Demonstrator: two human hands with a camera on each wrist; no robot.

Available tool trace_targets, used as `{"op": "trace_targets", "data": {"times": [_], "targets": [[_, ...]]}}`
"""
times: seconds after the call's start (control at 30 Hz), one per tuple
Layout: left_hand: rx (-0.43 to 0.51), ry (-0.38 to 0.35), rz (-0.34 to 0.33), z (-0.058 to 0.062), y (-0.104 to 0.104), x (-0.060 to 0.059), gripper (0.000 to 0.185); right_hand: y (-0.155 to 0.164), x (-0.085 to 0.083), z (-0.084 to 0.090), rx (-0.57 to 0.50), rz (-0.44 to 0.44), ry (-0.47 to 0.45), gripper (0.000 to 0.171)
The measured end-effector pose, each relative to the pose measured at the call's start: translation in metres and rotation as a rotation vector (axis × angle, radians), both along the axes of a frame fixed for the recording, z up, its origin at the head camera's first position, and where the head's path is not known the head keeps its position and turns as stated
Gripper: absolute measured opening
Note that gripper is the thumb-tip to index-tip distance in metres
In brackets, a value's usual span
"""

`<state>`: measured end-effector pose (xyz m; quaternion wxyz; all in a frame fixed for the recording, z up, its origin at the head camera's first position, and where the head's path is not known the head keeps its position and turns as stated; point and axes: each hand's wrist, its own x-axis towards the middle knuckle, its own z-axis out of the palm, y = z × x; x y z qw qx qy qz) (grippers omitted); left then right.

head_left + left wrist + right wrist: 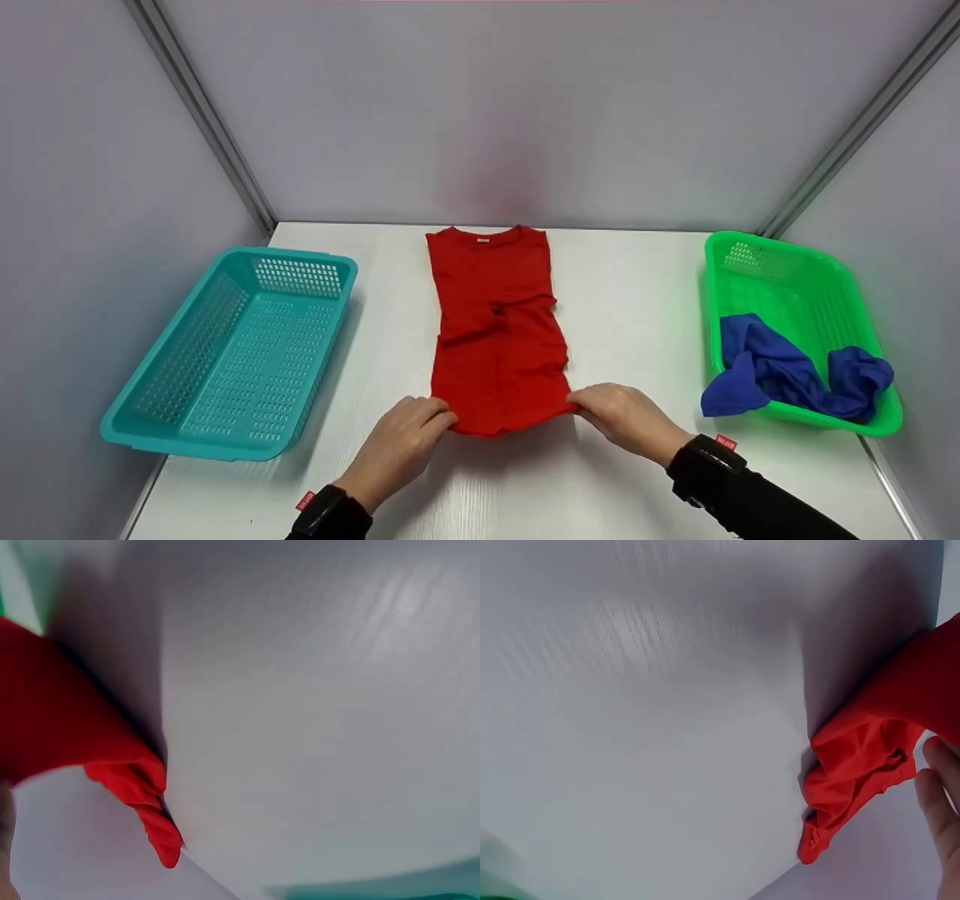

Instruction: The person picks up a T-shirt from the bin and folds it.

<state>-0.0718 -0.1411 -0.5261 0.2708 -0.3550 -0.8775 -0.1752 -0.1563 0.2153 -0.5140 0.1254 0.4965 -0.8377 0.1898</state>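
Observation:
A red shirt [499, 330] lies lengthwise on the white table, its neckline with a small pale label at the far end and creases across its middle. My left hand [405, 435] pinches the near left corner of its hem, and my right hand [622, 420] pinches the near right corner. Between them the near edge is lifted off the table. In the left wrist view the raised red cloth [67, 705] casts a shadow, with only a sliver of the hand showing. Fingers [939, 787] of the right hand show beside the cloth [870, 735] in the right wrist view.
To the left stands a teal plastic basket [341, 274] with nothing in it. At the right, a green basket [840, 292] holds a crumpled blue cloth [780, 367], part of which hangs over the near rim. Grey panels [495, 112] enclose the white table [637, 300] at the back and sides.

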Motion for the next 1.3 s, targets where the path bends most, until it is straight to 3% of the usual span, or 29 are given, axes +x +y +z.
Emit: {"op": "trace_targets", "data": {"times": [0.07, 0.13, 0.37, 0.6, 0.7, 0.8, 0.93, 1.03, 1.17, 1.3], "targets": [[0.040, -0.035, -0.018, 0.006, -0.001, 0.004, 0.020, 0.001, 0.001, 0.009, 0.004, 0.057, -0.038, 0.020], [0.063, -0.133, -0.043, 0.013, -0.002, 0.010, 0.021, 0.003, 0.003, 0.016, 0.021, 0.101, -0.132, 0.015], [0.076, -0.717, -0.209, 0.031, -0.003, 0.029, 0.017, 0.008, 0.012, 0.031, 0.084, 0.171, -0.631, 0.012], [0.088, -0.958, -0.326, 0.042, -0.007, 0.025, 0.026, 0.006, 0.012, 0.031, 0.106, 0.163, -1.025, 0.013], [0.142, -1.063, -0.295, 0.043, -0.007, 0.016, 0.029, 0.002, 0.008, 0.030, 0.120, 0.112, -1.141, 0.016], [0.187, -1.033, -0.189, 0.039, -0.005, 0.000, 0.031, -0.003, -0.004, 0.028, 0.111, 0.042, -1.042, 0.014], [0.218, -0.908, -0.011, 0.032, 0.001, -0.028, 0.035, -0.010, -0.029, 0.021, 0.055, -0.102, -0.748, 0.008], [0.281, -0.883, 0.052, 0.029, 0.004, -0.050, 0.039, -0.016, -0.047, 0.016, -0.005, -0.205, -0.620, 0.004], [0.379, -0.911, 0.074, 0.025, 0.007, -0.075, 0.048, -0.027, -0.062, 0.012, -0.040, -0.292, -0.532, 0.008], [0.479, -0.970, 0.138, 0.018, 0.007, -0.093, 0.052, -0.039, -0.072, 0.008, -0.039, -0.359, -0.526, 0.010]]}}
